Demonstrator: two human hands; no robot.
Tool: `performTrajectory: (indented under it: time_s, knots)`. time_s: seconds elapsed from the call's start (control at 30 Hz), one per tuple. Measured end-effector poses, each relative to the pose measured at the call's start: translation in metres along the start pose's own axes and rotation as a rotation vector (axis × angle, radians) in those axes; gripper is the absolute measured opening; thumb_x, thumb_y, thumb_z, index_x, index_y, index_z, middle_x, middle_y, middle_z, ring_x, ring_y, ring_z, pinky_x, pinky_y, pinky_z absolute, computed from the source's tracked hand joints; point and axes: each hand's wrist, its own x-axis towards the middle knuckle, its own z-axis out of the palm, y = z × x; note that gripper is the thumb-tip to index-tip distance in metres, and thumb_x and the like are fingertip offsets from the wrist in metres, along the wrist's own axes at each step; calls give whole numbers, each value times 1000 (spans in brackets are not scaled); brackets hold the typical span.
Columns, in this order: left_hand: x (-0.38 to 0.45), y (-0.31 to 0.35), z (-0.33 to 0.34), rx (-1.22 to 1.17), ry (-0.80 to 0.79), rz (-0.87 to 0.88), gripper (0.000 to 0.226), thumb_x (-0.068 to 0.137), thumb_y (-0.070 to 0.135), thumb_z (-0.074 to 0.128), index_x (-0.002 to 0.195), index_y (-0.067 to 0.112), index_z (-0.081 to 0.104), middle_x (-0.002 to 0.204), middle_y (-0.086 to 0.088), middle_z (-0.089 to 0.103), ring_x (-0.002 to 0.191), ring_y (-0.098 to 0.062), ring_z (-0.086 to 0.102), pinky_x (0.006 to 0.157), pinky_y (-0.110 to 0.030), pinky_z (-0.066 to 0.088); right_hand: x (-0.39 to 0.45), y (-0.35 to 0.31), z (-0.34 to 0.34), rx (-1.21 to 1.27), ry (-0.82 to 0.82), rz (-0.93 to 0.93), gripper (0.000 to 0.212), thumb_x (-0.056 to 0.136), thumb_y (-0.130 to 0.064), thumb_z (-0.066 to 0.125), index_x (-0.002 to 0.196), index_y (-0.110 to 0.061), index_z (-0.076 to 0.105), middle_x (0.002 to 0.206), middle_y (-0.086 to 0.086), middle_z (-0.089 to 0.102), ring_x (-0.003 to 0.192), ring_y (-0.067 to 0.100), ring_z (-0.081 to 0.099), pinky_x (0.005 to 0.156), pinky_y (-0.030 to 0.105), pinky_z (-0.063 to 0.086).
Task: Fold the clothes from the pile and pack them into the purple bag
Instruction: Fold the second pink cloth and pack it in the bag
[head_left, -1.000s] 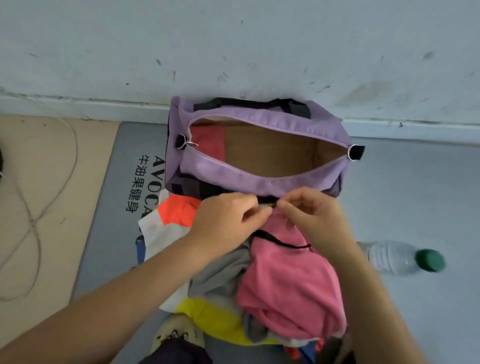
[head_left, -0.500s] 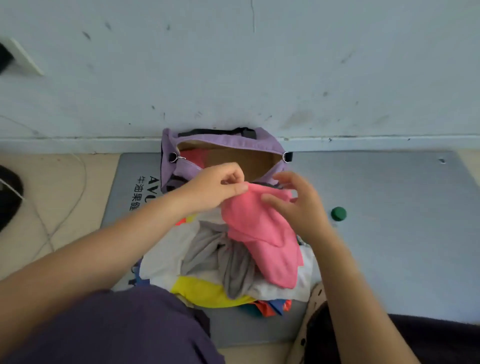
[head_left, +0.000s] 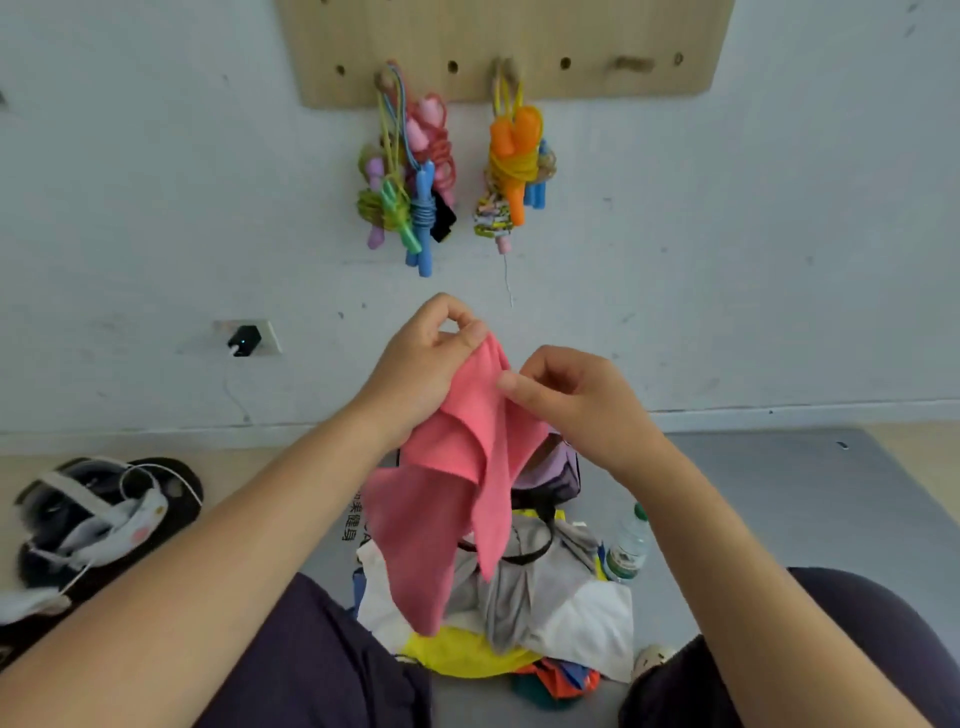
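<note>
Left hand (head_left: 423, 364) pinches the top edge of the pink soft cloth garment (head_left: 457, 467), thumb and forefinger closed on the fabric; right hand (head_left: 576, 400) has its fingers curled at the garment's right edge, thumb (head_left: 511, 382) pressed on the cloth, so both grips are clenched on the same piece. Garment is raised in the air at centre, hanging down in loose folds over the pile, its lower tip reaching in front of it; likely held high so it drops open and the edges can be found before folding; no fold made yet, by my read.

Pile of mixed clothes (head_left: 545, 597) sits on the grey floor mat (head_left: 753, 493) near the person, between the knees in dark trousers; grey, white, yellow pieces on top, orange and blue bits at the near edge. Purple fabric bag (head_left: 558, 470) stands just beyond the pile against the wall, mostly hidden behind the hanging garment; cannot tell its contents from here. Clear plastic water bottle (head_left: 626, 545) lies just right of the pile, touching or nearly so.

Far wall: wooden pegboard (head_left: 519, 47) with coloured skipping ropes (head_left: 410, 176) hung on pegs; black plug in socket (head_left: 244, 340) at left; black sandals (head_left: 98, 509) on the floor, left.
</note>
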Motion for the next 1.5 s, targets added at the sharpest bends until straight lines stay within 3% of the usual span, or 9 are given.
performTrajectory:
  time_s: [0.17, 0.33, 0.43, 0.63, 0.77, 0.9, 1.3, 1.37, 1.5]
  knots:
    - [-12, -17, -2, -59, 81, -96, 8, 94, 35, 62, 88, 32, 58, 83, -1, 65, 72, -15, 59, 68, -33, 46, -7, 4, 30, -81, -192, -12, 23, 78, -20, 81, 73, -9, 62, 67, -2, 60, 62, 6, 51, 62, 17, 42]
    - [-28, -52, -7, -359, -151, -160, 34, 79, 19, 77, 105, 28, 59, 102, 1, 74, 84, -9, 69, 65, -17, 51, 9, 29, 25, -109, -131, 65, 8, 86, -5, 70, 82, -2, 64, 76, 14, 65, 67, 11, 57, 69, 30, 51]
    - [-33, -71, -2, -241, -209, -127, 32, 74, 12, 82, 93, 34, 68, 109, 8, 73, 103, -8, 68, 82, -20, 51, 11, 46, 24, 26, -157, 169, 9, 89, 1, 65, 89, 9, 59, 85, 31, 65, 72, 26, 61, 78, 52, 54]
    - [-18, -84, -11, 10, -201, -110, 15, 83, 20, 77, 80, 34, 75, 88, 12, 75, 81, 2, 65, 72, -11, 48, 22, 61, 3, 86, -309, 273, 8, 89, 2, 64, 94, -2, 68, 94, 32, 67, 82, 28, 62, 92, 54, 50]
    - [-16, -89, -17, 311, -251, -63, 5, 83, 38, 75, 82, 33, 76, 84, 16, 72, 75, 4, 63, 68, -10, 44, 23, 67, -5, -14, -330, 235, 14, 94, -4, 57, 90, -7, 70, 76, 5, 66, 72, 15, 57, 73, 36, 47]
    - [-14, -88, -20, 166, -214, -128, 34, 79, 56, 72, 80, 22, 74, 79, 6, 70, 75, -8, 62, 78, -28, 47, 24, 72, -13, 79, -216, 236, 16, 100, -11, 50, 96, -2, 61, 81, 8, 55, 77, 22, 46, 75, 43, 37]
    - [-33, -74, -6, 8, -362, -73, 7, 83, 37, 75, 89, 34, 75, 87, 14, 73, 79, -1, 65, 75, -17, 52, 9, 60, 3, 134, -278, 192, 9, 95, -10, 61, 96, -9, 69, 82, 8, 72, 76, 13, 65, 73, 26, 53]
    - [-32, -73, -3, 61, -269, -6, 6, 88, 31, 70, 83, 31, 73, 80, 15, 71, 72, 0, 63, 70, -14, 49, 8, 59, 2, 87, -279, 215, 6, 92, -15, 66, 94, -12, 71, 82, 9, 73, 76, 12, 64, 75, 27, 52]
    - [-22, -77, -22, 12, 261, -22, 14, 93, 20, 64, 80, 25, 66, 72, 14, 64, 67, -2, 55, 67, -22, 45, 10, 59, -11, -77, -313, 281, 8, 88, -23, 71, 88, -15, 73, 81, 5, 73, 74, 10, 62, 74, 28, 48]
